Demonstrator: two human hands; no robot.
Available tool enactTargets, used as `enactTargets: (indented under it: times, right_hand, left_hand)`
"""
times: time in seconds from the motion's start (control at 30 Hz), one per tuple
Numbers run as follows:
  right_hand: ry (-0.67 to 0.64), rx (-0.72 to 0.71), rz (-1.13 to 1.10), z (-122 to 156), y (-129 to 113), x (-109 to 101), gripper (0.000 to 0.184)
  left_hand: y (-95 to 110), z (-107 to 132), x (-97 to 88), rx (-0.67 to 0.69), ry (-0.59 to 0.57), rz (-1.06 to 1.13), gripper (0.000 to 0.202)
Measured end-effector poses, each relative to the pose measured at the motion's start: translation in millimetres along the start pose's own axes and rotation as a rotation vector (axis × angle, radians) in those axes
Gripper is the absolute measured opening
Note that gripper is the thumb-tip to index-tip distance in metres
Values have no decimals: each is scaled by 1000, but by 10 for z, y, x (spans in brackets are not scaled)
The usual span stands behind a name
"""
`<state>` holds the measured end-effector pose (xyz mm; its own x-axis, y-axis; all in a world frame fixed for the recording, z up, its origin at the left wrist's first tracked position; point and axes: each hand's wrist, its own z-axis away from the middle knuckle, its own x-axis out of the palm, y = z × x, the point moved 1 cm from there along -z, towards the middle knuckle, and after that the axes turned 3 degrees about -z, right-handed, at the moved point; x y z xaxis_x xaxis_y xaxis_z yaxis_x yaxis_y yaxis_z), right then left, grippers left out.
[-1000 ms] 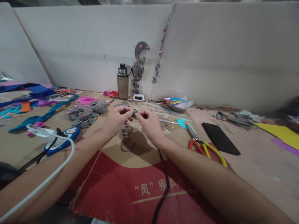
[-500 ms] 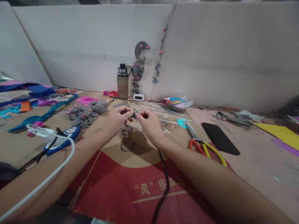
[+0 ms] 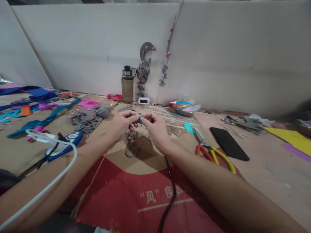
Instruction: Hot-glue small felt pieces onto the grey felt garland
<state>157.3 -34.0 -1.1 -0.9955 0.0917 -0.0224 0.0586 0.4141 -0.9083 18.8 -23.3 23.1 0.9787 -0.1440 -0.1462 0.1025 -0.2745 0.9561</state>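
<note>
My left hand (image 3: 124, 124) and my right hand (image 3: 155, 128) meet over the cardboard (image 3: 131, 200), fingertips pinched close together. Between them is a small teal piece (image 3: 139, 119), gripped from both sides; its exact shape is mostly covered by my fingers. Grey cord (image 3: 131, 151) lies in loose loops on the cardboard below my hands. Right of my right hand are a turquoise cut-out (image 3: 189, 128) and scissors (image 3: 206, 146) with red and yellow handles.
A black phone (image 3: 229, 144) lies right of the scissors. At the back stand a water bottle (image 3: 127, 85) and a small digital clock (image 3: 143, 101). Grey felt pieces (image 3: 84, 117) and a blue power strip (image 3: 66, 147) are on the left. A white cable (image 3: 60, 176) crosses over my left forearm.
Almost nothing differs. Both hands stay pinched on the teal piece in the same place, and the view has shifted very slightly.
</note>
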Motion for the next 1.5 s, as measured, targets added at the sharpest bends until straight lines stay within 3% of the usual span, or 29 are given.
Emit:
enactTargets:
  times: [0.6, 0.97, 1.5]
  right_hand:
    - [51, 63, -7, -3, 18, 7, 19]
    - [54, 48, 66, 32, -16, 2, 16]
    - [22, -55, 75, 14, 14, -2, 21]
  left_hand:
    - [-4, 11, 20, -34, -48, 87, 22]
    - [-61, -13, -21, 28, -36, -165, 24]
    - [-4, -29, -55, 65, 20, -281, 19]
